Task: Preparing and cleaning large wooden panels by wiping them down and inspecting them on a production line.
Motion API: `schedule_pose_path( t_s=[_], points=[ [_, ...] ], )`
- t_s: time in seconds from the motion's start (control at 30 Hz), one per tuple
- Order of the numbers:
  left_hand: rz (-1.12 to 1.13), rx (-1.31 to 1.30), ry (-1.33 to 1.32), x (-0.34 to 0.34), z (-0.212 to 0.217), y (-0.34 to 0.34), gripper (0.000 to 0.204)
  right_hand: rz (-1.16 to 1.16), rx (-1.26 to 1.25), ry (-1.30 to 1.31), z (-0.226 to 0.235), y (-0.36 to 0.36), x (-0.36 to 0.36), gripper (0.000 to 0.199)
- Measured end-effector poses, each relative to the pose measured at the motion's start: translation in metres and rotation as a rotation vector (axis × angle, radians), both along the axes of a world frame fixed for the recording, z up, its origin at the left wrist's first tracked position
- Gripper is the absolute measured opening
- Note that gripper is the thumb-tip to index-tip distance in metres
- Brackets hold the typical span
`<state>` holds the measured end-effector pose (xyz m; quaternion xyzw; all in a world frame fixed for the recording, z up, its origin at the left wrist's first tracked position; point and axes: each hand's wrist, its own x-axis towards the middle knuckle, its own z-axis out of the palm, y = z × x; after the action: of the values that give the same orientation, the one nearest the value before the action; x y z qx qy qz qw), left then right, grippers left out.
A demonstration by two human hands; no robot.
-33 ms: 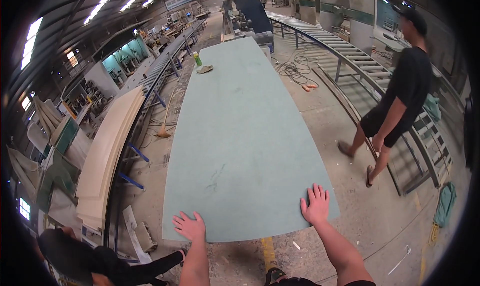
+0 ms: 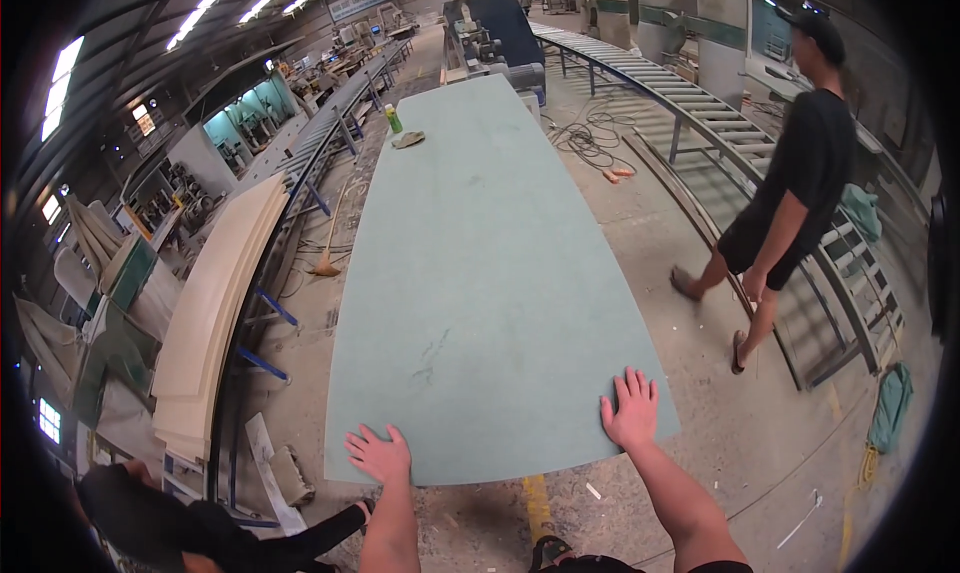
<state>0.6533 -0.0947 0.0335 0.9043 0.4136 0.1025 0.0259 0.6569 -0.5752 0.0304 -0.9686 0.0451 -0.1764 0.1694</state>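
Green board (image 2: 490, 283), lying flat before the person, its length running away. Left grip (image 2: 380, 457) and right grip (image 2: 633, 411) rest open, palms down by the near corners, clasping nothing. Judged stiff, heavy for its breadth, perhaps slippery; the side edges likely offer the surest hold.

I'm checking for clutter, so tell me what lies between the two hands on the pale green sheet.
Between the left hand and the right hand lies only a bare stretch of the pale green sheet, as the head view shows.
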Motion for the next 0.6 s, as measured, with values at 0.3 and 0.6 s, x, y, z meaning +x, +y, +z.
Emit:
schedule_pose_path(
  t_s=[0.3,0.6],
  points=[
    [0.017,-0.019,0.040,0.0020,-0.0006,-0.0008,0.079,-0.004,0.007,0.023,-0.0014,0.0014,0.0027,0.056],
    [0.016,-0.022,0.047,0.0029,-0.0009,-0.0023,0.079,-0.008,-0.010,0.026,-0.0043,-0.0013,0.0036,0.057]
  ],
)
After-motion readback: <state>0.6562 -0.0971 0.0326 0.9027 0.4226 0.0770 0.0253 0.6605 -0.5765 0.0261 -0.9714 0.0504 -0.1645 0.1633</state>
